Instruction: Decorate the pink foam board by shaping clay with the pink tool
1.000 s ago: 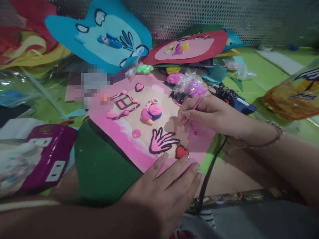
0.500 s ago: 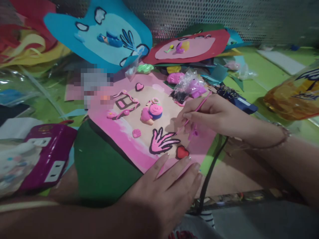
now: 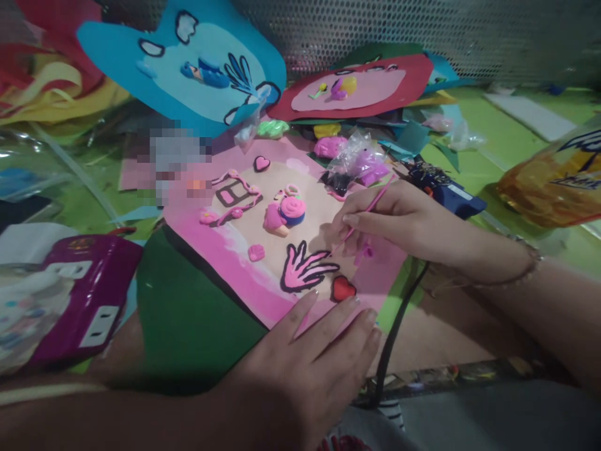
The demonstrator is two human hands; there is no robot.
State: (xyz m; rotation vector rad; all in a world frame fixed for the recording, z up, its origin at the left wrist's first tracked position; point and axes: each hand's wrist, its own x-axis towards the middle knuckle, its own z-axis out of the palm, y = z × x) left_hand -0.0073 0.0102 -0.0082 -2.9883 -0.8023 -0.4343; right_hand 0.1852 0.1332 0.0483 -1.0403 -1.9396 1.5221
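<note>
A pink craft board (image 3: 220, 250) lies in front of me with clay shapes on it: a pink snail-like figure (image 3: 284, 215), a pink wing shape outlined in black (image 3: 305, 268), a red heart (image 3: 343, 288). My left hand (image 3: 310, 360) lies flat with fingers spread on the board's near edge, just below the heart. My right hand (image 3: 399, 216) pinches a thin pink stick (image 3: 370, 203), its tip down near the wing shape.
A blue board (image 3: 188, 69) and a red board (image 3: 361, 91) stand behind. Bags of coloured clay (image 3: 357, 161) lie past the pink board. A magenta box (image 3: 89, 294) sits left, a green sheet (image 3: 188, 313) under the board, an orange packet (image 3: 554, 175) right. A black cable (image 3: 394, 332) runs near my right wrist.
My right hand has shifted slightly with the stick, its tip moving a little toward the wing shape. My left hand stays flat in place.
</note>
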